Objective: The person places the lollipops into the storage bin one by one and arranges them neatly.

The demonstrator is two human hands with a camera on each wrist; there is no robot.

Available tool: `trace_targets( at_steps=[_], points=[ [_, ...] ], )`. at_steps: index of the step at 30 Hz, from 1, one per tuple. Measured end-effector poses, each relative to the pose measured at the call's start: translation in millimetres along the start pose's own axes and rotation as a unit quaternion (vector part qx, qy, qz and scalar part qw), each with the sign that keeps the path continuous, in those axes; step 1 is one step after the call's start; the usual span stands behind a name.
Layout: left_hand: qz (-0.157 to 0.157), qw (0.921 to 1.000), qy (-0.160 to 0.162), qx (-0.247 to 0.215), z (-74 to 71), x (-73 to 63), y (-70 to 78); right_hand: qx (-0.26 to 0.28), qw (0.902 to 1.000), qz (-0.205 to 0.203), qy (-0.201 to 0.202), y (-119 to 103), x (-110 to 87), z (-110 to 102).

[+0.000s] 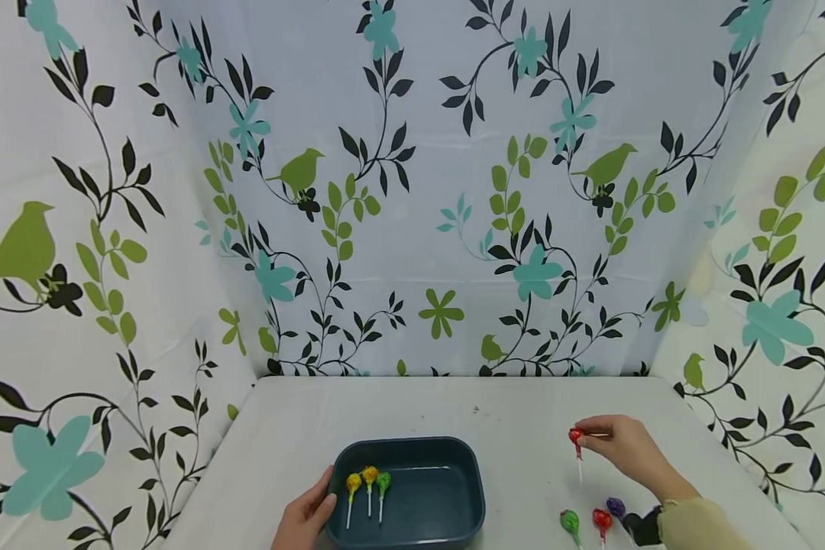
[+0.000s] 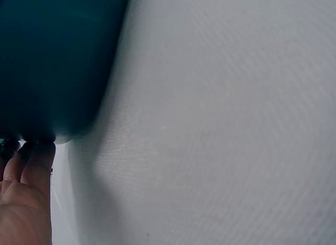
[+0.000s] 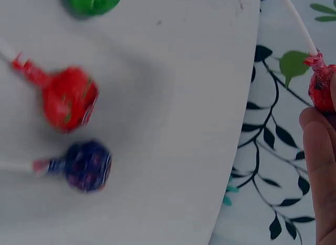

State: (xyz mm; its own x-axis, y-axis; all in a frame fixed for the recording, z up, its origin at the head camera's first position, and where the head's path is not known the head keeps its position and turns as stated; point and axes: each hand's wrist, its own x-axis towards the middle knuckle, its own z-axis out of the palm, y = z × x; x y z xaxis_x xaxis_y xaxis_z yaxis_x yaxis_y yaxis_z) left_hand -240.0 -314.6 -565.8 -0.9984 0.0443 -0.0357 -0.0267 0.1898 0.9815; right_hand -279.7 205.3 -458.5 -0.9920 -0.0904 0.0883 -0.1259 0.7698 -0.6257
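Note:
My right hand (image 1: 619,447) pinches a red lollipop (image 1: 575,435) by its wrapped head, the white stick pointing down over the table. In the right wrist view, that red lollipop (image 3: 321,87) shows between the fingertips at the right edge. At the left side of a dark blue-green rectangular tray (image 1: 426,452), my left hand (image 1: 307,513) grips the wall, thumb near the rim. Its fingers (image 2: 38,166) meet the tray's outer side in the left wrist view. Inside the tray, toward its left end, lie two yellow lollipops (image 1: 354,483) and a green lollipop (image 1: 383,481).
Nearer than the right hand, a green lollipop (image 1: 570,522), another red lollipop (image 1: 601,519) and a purple lollipop (image 1: 616,507) lie on the white table (image 1: 516,428). Patterned curtains (image 1: 440,229) with leaves and birds enclose the table at the back and sides.

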Motion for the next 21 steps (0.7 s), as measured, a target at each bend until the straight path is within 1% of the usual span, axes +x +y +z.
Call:
trace_targets(
  at_steps=[4, 8, 11, 14, 18, 21],
  points=[
    [0.006, 0.9999, 0.009, 0.012, -0.5, -0.4, 2.7, 0.027, 0.9992, -0.029, -0.009, -29, 17.7, 31],
    [0.007, 0.9998, 0.003, 0.017, -0.9, 0.5, 4.8, 0.054, 0.9963, -0.06, -0.028, -61, 33.0, 62],
    [0.002, 0.9997, -0.009, 0.023, -1.6, 2.0, 4.9, 0.072, 0.9928, -0.081, -0.05, -85, 42.0, 84],
    [-0.003, 0.9996, -0.014, 0.025, -2.5, 2.8, 4.5, 0.079, 0.9882, -0.108, -0.075, -108, 50.1, 104],
    [-0.004, 0.9997, -0.011, 0.02, -3.2, 1.6, 4.1, 0.075, 0.9807, -0.149, -0.103, -134, 58.5, 128],
    [-0.001, 0.9998, -0.01, 0.015, -3.2, 0.2, 3.9, 0.076, 0.9763, -0.162, -0.122, -149, 62.7, 144]
  ],
)
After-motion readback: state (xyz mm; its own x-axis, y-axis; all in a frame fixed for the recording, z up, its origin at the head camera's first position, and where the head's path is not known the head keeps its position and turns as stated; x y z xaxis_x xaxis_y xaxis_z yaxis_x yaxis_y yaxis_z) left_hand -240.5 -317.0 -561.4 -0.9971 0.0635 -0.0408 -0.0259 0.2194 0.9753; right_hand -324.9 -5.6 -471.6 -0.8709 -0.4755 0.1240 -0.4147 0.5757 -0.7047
